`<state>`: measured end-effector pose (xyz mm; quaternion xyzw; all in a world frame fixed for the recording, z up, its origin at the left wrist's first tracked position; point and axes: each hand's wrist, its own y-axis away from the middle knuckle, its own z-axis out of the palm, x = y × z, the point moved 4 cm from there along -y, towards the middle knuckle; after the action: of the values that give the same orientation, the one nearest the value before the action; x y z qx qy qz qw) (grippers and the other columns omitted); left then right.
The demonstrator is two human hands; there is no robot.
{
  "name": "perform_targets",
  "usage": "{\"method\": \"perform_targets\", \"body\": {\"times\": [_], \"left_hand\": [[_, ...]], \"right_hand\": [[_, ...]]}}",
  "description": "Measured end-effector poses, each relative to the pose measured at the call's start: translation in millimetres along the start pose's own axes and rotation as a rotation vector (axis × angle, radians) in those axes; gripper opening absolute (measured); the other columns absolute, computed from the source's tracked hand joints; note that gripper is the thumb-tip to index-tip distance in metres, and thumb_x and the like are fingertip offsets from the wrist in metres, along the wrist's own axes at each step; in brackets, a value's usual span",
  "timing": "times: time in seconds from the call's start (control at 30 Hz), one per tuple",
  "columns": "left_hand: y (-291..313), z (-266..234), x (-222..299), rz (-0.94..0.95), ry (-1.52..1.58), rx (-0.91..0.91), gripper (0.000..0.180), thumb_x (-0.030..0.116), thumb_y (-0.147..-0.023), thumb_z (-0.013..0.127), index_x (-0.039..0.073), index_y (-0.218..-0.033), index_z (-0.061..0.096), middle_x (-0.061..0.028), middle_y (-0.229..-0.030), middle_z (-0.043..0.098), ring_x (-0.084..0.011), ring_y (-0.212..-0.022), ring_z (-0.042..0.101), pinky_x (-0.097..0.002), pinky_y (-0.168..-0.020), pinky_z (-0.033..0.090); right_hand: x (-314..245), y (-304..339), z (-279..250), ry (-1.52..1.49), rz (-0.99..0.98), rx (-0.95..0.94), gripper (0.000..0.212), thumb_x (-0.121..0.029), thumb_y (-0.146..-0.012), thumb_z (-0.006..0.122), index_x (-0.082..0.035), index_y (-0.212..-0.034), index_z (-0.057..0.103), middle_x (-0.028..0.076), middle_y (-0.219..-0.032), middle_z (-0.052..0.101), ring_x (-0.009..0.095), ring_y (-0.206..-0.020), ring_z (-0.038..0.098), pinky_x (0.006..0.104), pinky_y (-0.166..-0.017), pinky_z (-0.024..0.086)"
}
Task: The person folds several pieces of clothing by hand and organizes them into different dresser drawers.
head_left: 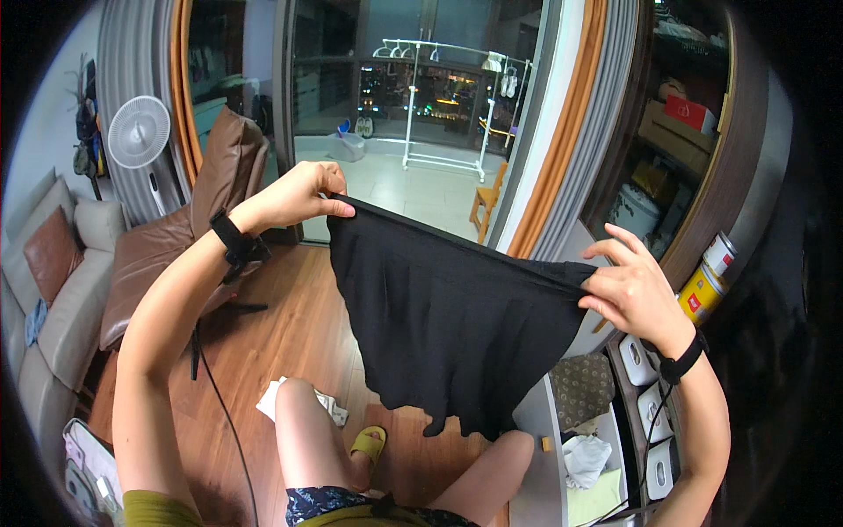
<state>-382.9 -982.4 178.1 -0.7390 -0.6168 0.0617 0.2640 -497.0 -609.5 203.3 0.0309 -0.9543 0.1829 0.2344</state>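
A black skirt (457, 329) hangs spread out in front of me, its wavy hem reaching down to about my knees. My left hand (313, 195) pinches one end of its waistband between thumb and fingers. At the other end, my right hand (625, 285) grips the bunched cloth with thumb and forefinger, the other fingers raised. The waistband is stretched between the hands and slopes down to the right. Below it on the right stands a pulled-out drawer (537, 474) holding a dark patterned cloth (581, 391), a white cloth (587, 460) and a pale green cloth (595, 501).
White cloths (329, 406) lie on the wooden floor by my leg. Left are a brown recliner (167, 255), a grey sofa (66, 290) and a white fan (139, 132). A black cable (224, 408) crosses the floor. Ahead, a white clothes rack (413, 110) stands beyond a glass door.
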Motion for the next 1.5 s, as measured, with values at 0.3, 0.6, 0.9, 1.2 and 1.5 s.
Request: {"method": "perform_targets", "body": {"times": [0.3,0.6,0.9,1.2,1.5], "left_hand": [[-3,27,-18,-0.382,0.347,-0.166,0.03,0.018,-0.077,0.076,-0.002,-0.062,0.058,0.0014,-0.057,0.051,-0.0056,-0.06,0.051,-0.0237,-0.057,0.047],[9,91,-40,-0.651,0.935,-0.338,0.015,0.009,-0.083,0.068,0.005,-0.091,0.056,0.0014,-0.078,0.058,-0.0099,-0.071,0.059,-0.022,-0.061,0.052],[17,186,-55,-0.875,0.643,-0.714,0.03,0.026,-0.085,0.066,-0.003,-0.084,0.062,-0.0049,-0.071,0.064,-0.0113,-0.055,0.059,-0.0208,-0.051,0.051],[10,235,-89,-0.744,1.262,-0.721,0.027,0.009,-0.093,0.053,-0.006,-0.115,0.053,-0.0081,-0.095,0.066,-0.0143,-0.079,0.067,-0.0251,-0.073,0.057],[-8,258,-85,-0.622,1.494,-0.75,0.016,-0.001,-0.091,0.051,0.006,-0.106,0.051,-0.0025,-0.088,0.064,-0.0108,-0.072,0.066,-0.0199,-0.062,0.058]], "right_hand": [[45,24,42,-0.823,0.662,0.109,0.016,-0.012,-0.079,0.071,0.003,-0.075,0.066,-0.001,-0.064,0.061,0.005,-0.061,0.053,0.0224,-0.057,0.044],[47,37,116,-1.318,1.083,0.032,0.006,-0.011,-0.08,0.071,-0.007,-0.079,0.067,-0.001,-0.075,0.065,0.006,-0.067,0.059,0.019,-0.061,0.048],[23,78,210,-1.988,1.105,-0.706,0.031,-0.001,-0.081,0.066,0.009,-0.11,0.058,0.012,-0.093,0.068,0.017,-0.081,0.067,0.0252,-0.073,0.056],[14,82,216,-2.218,1.053,-0.247,0.028,-0.012,-0.091,0.057,0.005,-0.113,0.057,0.013,-0.105,0.065,0.021,-0.092,0.066,0.0356,-0.082,0.053],[4,99,204,-1.977,1.229,0.123,0.03,-0.012,-0.088,0.062,0.003,-0.113,0.056,0.01,-0.105,0.065,0.016,-0.09,0.065,0.0272,-0.081,0.055]]}}
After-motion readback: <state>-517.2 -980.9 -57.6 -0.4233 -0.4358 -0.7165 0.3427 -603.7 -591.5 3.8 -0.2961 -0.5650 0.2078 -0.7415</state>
